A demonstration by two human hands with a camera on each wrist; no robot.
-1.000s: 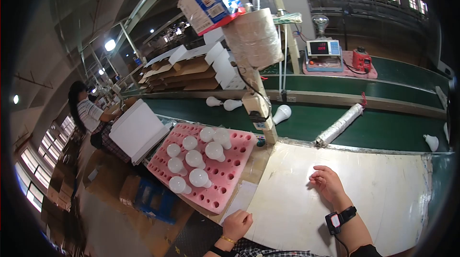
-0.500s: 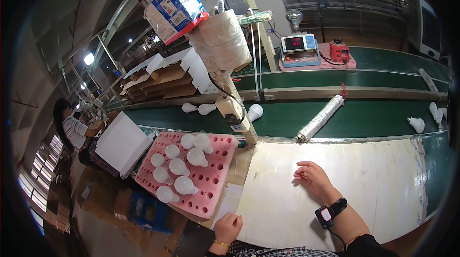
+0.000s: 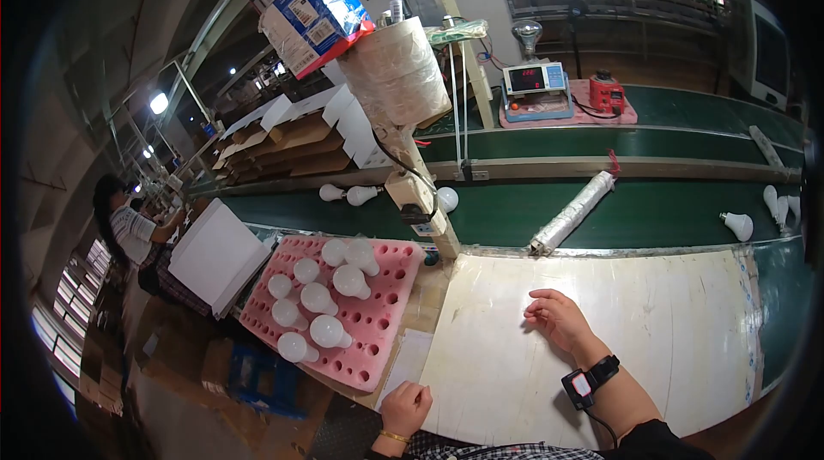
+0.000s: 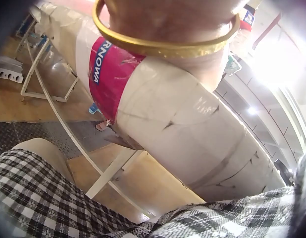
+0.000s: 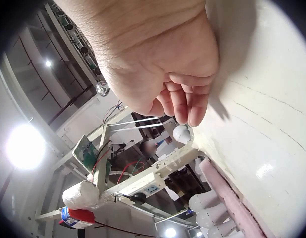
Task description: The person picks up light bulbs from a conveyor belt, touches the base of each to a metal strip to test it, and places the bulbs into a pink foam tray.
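Note:
My right hand (image 3: 539,312) rests on the white tabletop (image 3: 678,323) with its fingers loosely curled and nothing in it. In the right wrist view the right hand (image 5: 186,110) hangs over the same white surface with its fingertips bent down. My left hand (image 3: 410,402) sits at the table's near edge in a loose curl, and I see nothing in it. The left wrist view shows only a gold bangle (image 4: 163,42) on the wrist, not the fingers. Left of both hands lies a pink foam tray (image 3: 390,323) holding several white bulbs (image 3: 328,331).
Beyond the table runs a green conveyor belt (image 3: 652,211) carrying loose bulbs (image 3: 738,225) and a foil-wrapped roll (image 3: 573,212). A taped post (image 3: 425,202) with a film roll (image 3: 395,74) stands at the table's far left corner. Another person (image 3: 124,228) works far left.
The bulbs on the belt have drifted slightly left. The head view shifted a second ago and has since steadied. Both hands stay where they were.

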